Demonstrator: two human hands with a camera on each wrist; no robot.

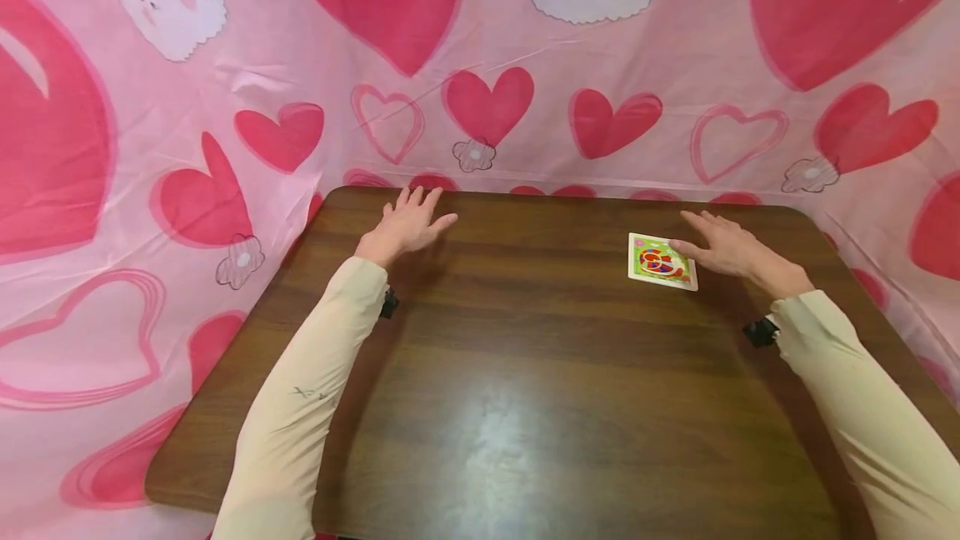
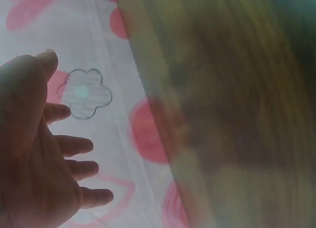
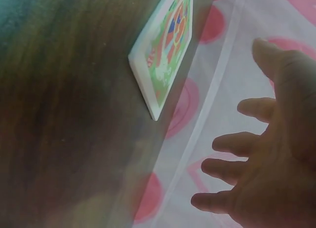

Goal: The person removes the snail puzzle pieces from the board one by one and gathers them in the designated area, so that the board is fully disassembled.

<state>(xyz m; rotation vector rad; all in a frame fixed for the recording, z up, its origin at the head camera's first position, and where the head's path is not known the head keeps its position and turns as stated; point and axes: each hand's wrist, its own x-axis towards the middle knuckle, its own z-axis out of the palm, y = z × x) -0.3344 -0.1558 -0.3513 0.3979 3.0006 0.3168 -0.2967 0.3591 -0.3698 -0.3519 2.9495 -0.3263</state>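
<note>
A square puzzle board (image 1: 663,262) with a white border and a green, red and blue picture lies flat on the right side of the table. Just to its right is my right hand (image 1: 731,248), fingers spread and holding nothing; its thumb overlaps the board's corner in the head view. In the right wrist view the board (image 3: 170,50) shows edge-on, apart from the hand (image 3: 266,144). Over the table's far left part, my left hand (image 1: 405,227) is held out with straight, spread fingers and nothing in it, as the left wrist view of the hand (image 2: 44,149) also shows.
The brown wooden table (image 1: 480,373) has rounded corners and a glare patch near its front. Pink cloth (image 1: 480,40) printed with hearts hangs right behind its far edge and along both sides. Dark wrist cameras (image 1: 761,332) sit below both wrists.
</note>
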